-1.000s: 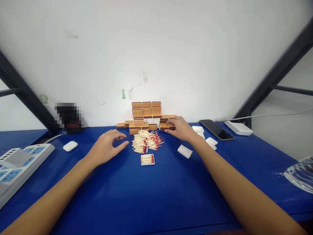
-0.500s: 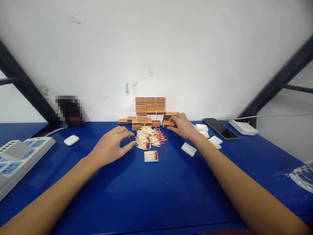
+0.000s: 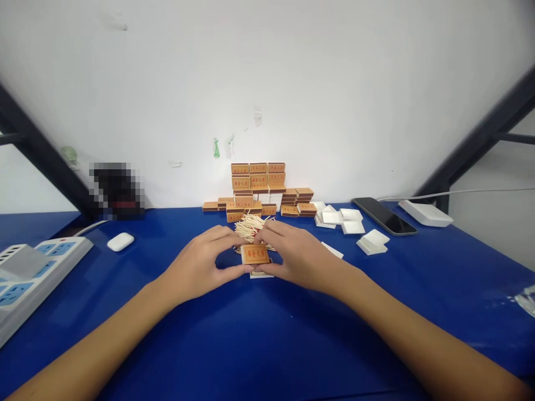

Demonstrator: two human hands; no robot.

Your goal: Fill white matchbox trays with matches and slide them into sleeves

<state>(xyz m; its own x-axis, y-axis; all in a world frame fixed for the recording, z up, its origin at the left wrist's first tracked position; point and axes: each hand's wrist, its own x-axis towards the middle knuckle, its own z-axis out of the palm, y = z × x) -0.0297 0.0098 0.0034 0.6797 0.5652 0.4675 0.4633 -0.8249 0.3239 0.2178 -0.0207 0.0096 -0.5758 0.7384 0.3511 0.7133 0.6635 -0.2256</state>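
Both hands meet at the middle of the blue table (image 3: 267, 334). My left hand (image 3: 200, 264) and my right hand (image 3: 296, 253) pinch an orange matchbox sleeve (image 3: 255, 254) between thumbs and fingers. Just under it lies a white tray of matches (image 3: 261, 273), mostly hidden by the sleeve. Behind the hands a loose pile of red-tipped matches (image 3: 251, 225) lies on the table. Stacks of orange matchboxes (image 3: 258, 181) stand against the white wall.
Several empty white trays (image 3: 349, 223) lie to the right, beside a black phone (image 3: 383, 215) and a white box with a cable (image 3: 424, 213). At left lie a white earbud case (image 3: 120, 241) and a power strip (image 3: 29, 278). Black frame struts slant on both sides.
My right hand left the matchbox stacks at the back and came to the centre with an orange sleeve. My left hand moved right to meet it above the tray of matches.
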